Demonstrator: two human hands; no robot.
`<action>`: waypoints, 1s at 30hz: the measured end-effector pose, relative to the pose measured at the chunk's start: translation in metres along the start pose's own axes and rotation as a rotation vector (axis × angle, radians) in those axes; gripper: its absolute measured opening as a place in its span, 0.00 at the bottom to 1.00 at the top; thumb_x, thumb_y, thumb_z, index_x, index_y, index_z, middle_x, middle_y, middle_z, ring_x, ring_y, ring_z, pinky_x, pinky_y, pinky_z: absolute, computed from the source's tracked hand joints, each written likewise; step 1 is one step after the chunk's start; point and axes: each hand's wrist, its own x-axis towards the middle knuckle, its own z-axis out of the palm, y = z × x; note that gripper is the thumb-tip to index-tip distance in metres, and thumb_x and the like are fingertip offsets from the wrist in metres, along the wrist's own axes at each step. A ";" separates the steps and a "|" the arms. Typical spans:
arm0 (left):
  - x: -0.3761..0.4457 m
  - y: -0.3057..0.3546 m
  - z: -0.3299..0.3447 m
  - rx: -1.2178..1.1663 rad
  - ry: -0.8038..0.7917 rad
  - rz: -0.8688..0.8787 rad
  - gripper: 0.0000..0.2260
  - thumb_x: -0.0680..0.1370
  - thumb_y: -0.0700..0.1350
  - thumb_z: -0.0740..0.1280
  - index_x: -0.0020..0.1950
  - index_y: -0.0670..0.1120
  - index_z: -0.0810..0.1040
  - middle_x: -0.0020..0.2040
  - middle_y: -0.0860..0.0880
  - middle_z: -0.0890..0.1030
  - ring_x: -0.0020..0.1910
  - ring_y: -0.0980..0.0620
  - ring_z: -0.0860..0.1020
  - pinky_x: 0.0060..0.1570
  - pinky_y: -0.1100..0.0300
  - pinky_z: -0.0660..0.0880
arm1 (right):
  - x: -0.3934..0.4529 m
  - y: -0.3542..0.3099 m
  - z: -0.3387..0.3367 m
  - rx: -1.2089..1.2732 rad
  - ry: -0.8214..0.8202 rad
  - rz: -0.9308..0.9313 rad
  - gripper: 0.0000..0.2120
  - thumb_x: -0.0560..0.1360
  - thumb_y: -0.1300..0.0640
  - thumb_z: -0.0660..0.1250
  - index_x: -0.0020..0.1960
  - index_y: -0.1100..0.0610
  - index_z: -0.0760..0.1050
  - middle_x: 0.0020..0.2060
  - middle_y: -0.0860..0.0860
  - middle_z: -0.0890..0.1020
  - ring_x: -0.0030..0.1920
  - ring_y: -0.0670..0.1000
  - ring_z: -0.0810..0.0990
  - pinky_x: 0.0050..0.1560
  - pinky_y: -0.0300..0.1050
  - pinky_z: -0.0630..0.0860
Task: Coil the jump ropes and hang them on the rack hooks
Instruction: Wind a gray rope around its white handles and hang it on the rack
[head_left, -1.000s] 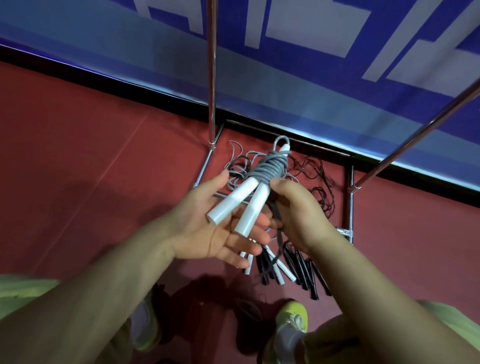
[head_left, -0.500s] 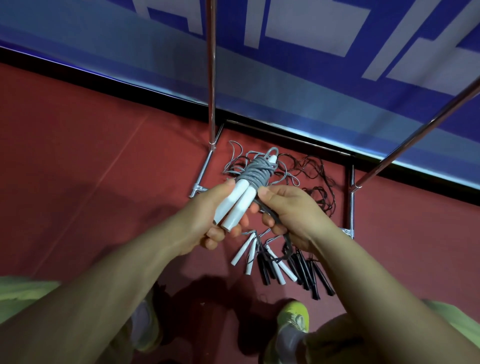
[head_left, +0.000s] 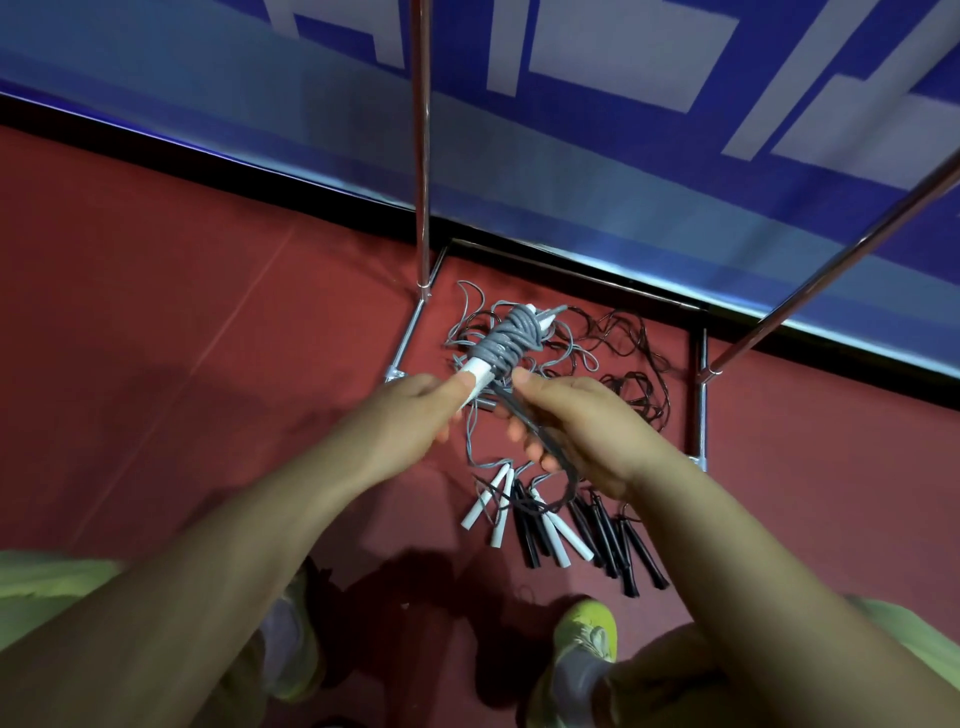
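Left hand (head_left: 410, 415) grips the coiled grey rope (head_left: 506, 343) by its handles; right hand (head_left: 582, 431) pinches a black cord (head_left: 535, 431). That cord may snag the coil and loosen its wraps.

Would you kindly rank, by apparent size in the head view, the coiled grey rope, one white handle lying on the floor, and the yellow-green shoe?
1. yellow-green shoe, though nearness to the camera inflates it
2. coiled grey rope
3. white handle

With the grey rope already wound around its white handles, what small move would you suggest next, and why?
Probably lift the coiled grey rope toward the rack pole: the left hand grips its handles, the wrap looks finished, and the right hand holds only a black cord.
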 end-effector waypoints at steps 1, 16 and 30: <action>0.000 -0.001 0.000 0.026 0.022 0.017 0.28 0.70 0.66 0.57 0.46 0.41 0.77 0.35 0.51 0.75 0.32 0.50 0.71 0.39 0.53 0.71 | 0.000 0.000 0.000 0.020 -0.010 0.012 0.19 0.79 0.46 0.60 0.49 0.63 0.77 0.30 0.52 0.79 0.26 0.47 0.73 0.24 0.36 0.68; -0.009 0.006 -0.001 0.055 -0.023 0.111 0.18 0.68 0.62 0.70 0.47 0.49 0.74 0.36 0.54 0.74 0.34 0.55 0.72 0.35 0.58 0.67 | 0.000 0.002 0.001 -0.102 0.028 -0.175 0.18 0.80 0.50 0.61 0.37 0.60 0.73 0.26 0.53 0.74 0.25 0.46 0.71 0.29 0.38 0.67; -0.014 0.011 -0.002 -0.706 -0.668 -0.241 0.30 0.71 0.67 0.53 0.35 0.43 0.80 0.28 0.48 0.72 0.23 0.53 0.68 0.23 0.66 0.58 | 0.000 0.003 -0.012 -0.206 -0.118 -0.262 0.16 0.74 0.46 0.59 0.36 0.58 0.70 0.24 0.46 0.70 0.25 0.43 0.65 0.27 0.35 0.61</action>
